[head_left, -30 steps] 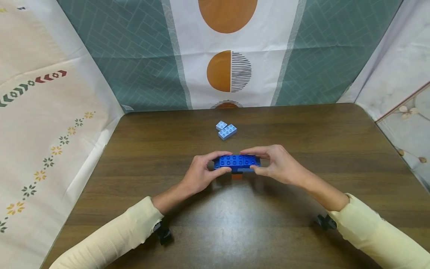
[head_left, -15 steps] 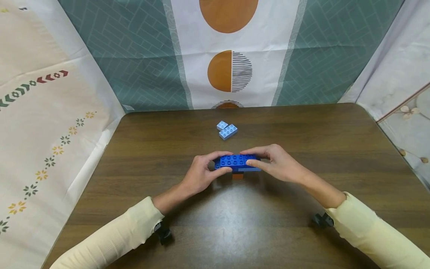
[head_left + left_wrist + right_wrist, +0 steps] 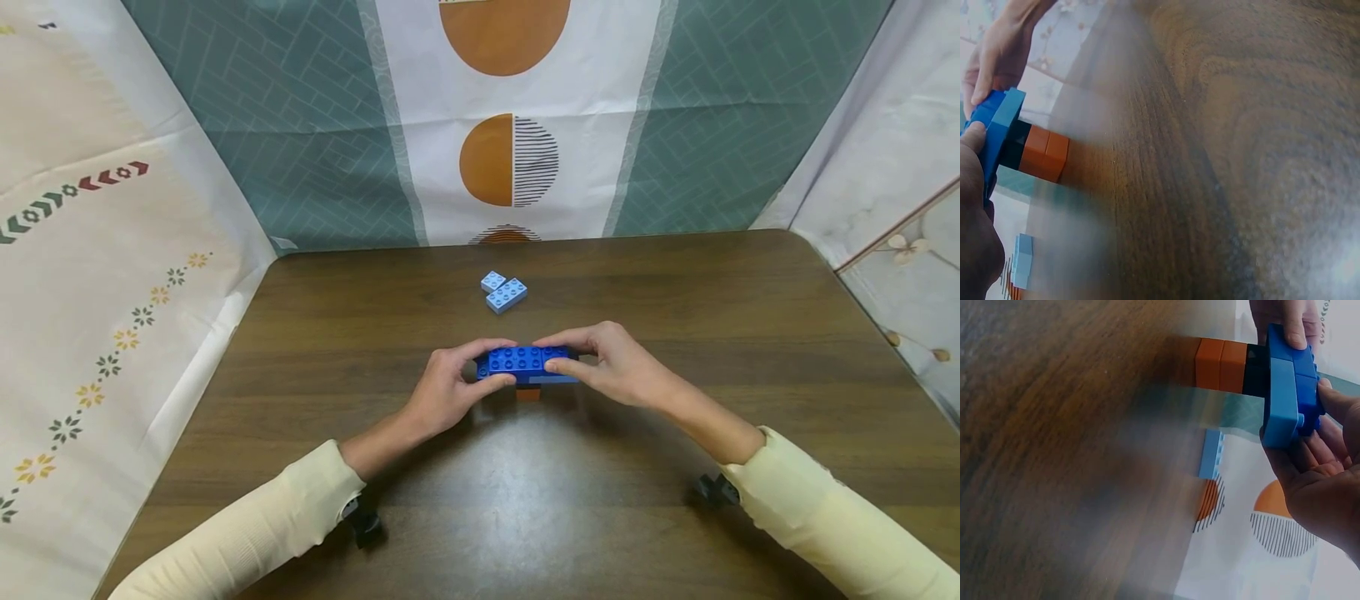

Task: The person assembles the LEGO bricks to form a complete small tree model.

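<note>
Beyond and around the work hang printed cloths, the green-and-white one at 12 o'clock, paler ones towards 10 and 2. Below them spreads the dark wood-grain surface, where everything being handled sits. Two cream sleeves come in from 7 and 5 o'clock, and their cuffs end short of both wrists, leaving the fingers unhindered. From about 9 o'clock the left hand grips the toy-brick build, thumb on its near face and fingers on the far one, probably to steady that end. The right hand grips from 3 o'clock, thumb over the studded top's near edge and fingers behind, apparently squeezing the upper bricks. The build stands upright near the middle of the surface: a wide deck of royal-blue bricks, with a light-blue brick low at the 3 o'clock end, over a dark brick and two stacked orange bricks. So narrow a foot under so wide a top likely explains the hold at both ends. Towards 11 o'clock from it lie a loose light-blue 2x4 brick and, just beside, a 2x2 one, well apart from both hands.
</note>
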Tool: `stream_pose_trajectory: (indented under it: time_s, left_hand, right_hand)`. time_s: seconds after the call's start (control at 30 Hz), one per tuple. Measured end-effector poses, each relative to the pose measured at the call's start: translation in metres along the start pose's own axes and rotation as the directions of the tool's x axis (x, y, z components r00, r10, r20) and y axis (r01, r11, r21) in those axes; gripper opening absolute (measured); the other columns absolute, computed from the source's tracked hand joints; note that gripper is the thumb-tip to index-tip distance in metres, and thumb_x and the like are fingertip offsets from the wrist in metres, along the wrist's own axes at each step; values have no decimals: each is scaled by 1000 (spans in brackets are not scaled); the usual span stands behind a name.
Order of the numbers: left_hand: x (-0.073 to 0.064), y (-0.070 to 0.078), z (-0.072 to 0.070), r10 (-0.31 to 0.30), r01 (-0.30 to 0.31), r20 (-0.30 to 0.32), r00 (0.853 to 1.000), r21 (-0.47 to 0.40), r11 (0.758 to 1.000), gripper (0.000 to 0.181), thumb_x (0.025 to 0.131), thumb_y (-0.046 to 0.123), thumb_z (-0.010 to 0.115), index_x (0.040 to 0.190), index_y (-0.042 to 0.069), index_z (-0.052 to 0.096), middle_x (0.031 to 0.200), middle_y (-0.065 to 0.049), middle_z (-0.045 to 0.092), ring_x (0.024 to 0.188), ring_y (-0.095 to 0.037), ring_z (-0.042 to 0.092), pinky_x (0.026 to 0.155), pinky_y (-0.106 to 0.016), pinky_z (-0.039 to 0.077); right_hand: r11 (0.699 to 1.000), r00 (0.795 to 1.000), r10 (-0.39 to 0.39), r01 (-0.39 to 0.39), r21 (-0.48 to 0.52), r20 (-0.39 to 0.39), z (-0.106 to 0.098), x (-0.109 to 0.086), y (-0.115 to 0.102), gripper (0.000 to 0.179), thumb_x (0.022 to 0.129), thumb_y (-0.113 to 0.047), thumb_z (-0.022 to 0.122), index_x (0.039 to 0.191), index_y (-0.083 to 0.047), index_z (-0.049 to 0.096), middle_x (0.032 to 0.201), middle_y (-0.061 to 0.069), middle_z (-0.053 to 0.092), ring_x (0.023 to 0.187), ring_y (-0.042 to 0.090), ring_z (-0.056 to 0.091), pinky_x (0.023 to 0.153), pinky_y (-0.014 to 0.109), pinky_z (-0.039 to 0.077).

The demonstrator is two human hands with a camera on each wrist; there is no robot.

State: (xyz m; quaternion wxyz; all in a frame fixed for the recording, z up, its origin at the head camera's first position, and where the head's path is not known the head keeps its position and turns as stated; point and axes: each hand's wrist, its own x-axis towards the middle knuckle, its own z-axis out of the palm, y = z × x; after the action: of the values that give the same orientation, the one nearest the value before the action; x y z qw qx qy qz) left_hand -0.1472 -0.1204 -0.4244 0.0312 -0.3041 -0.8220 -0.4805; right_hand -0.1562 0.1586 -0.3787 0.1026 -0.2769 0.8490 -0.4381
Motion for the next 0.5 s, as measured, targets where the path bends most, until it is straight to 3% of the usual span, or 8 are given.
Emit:
stream_pose_trajectory:
  time_s: [0.23, 0.5]
  left_hand:
    - [-1, -2, 1, 10, -10, -5, 1000, 3, 1000, 43, 99, 26, 80, 139, 17, 70, 131, -1, 74, 92, -15, 67, 75, -44, 59]
    - [0, -3, 0, 28, -28, -17, 999, 6, 1000, 43, 98, 24, 80, 139, 16, 70, 132, 0, 74, 92, -13, 68, 76, -46, 58]
  right_hand:
    - [1000, 1000, 4, -4, 10, -16, 2, 0, 2, 34, 100, -20, 78, 132, -9, 76, 125, 11, 76, 107, 22, 73, 93, 49, 59]
    - [1000, 996, 0, 2, 19, -90, 9, 0, -1, 33, 96, -21, 83, 127, -10, 79, 119, 8, 78, 100, 21, 73, 85, 41, 61]
